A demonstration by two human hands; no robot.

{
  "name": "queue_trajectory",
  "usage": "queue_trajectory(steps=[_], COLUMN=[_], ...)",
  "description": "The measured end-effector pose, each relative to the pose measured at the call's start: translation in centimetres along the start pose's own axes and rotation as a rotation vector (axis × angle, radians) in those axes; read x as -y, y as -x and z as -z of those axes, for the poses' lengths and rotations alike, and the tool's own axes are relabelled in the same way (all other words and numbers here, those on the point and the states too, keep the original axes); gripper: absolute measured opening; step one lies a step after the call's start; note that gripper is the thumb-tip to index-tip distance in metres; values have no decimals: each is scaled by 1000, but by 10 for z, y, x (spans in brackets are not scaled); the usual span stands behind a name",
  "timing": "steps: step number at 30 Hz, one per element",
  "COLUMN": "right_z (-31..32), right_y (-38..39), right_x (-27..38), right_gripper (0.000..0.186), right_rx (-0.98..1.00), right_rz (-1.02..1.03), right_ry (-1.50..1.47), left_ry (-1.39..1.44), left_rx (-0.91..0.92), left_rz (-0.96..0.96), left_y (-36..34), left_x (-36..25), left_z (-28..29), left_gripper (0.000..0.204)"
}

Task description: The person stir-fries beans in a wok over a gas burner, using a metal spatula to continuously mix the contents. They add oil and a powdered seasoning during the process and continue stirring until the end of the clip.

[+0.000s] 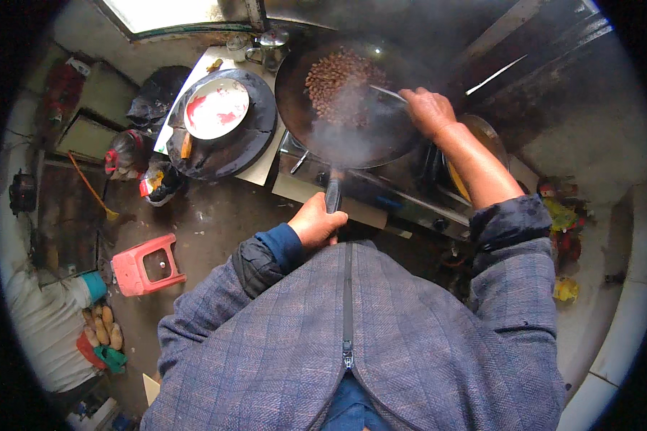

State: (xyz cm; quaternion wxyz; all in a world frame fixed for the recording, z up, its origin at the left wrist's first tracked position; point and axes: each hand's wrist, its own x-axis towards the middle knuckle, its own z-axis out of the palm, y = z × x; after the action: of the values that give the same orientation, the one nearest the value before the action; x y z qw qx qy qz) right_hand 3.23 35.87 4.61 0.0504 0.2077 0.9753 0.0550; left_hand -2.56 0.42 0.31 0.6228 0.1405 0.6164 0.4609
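A large dark wok (pixel 295 93) sits on the gas stove (pixel 402 194), with steam rising over it. Small brown pieces of food (pixel 334 75), perhaps peanuts or bits of meat, are heaped on its far side. My left hand (pixel 316 221) is wrapped round the wok's black handle (pixel 333 194) near my body. Over the right rim, my right hand (pixel 429 111) grips a metal-shafted utensil (pixel 388 93). Its working end is hidden in the food and steam, so I cannot tell whether it is a spatula or a ladle.
Left of the wok, a white bowl (pixel 217 108) with red smears stands on a round dark chopping board (pixel 230 161), beside a wooden knife handle (pixel 186 146). A metal pot (pixel 272 47) stands behind. A pink plastic stool (pixel 131 269) is on the floor at left.
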Motion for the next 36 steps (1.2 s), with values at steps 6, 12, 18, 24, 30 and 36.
queue_trajectory(steps=[6, 12, 18, 24, 30, 36], right_z=[58, 146, 67, 43, 136, 77], right_y=[15, 58, 28, -4, 40, 21], right_x=[-6, -3, 58, 31, -29, -16], right_gripper=[33, 12, 22, 25, 17, 21], right_rx=[-14, 419, 335, 155, 412, 379], right_rz=[333, 302, 270, -34, 100, 66], right_ry=[168, 117, -127, -210, 92, 217], left_ry=[-16, -50, -69, -21, -26, -13], left_rx=[1, -26, -33, -17, -15, -20], left_rz=[-25, -41, -24, 21, -3, -5], left_y=[-3, -4, 0, -1, -4, -2], left_x=[3, 5, 2, -1, 3, 1], left_z=[1, 1, -2, 0, 1, -1], left_gripper=[33, 34, 28, 33, 33, 33])
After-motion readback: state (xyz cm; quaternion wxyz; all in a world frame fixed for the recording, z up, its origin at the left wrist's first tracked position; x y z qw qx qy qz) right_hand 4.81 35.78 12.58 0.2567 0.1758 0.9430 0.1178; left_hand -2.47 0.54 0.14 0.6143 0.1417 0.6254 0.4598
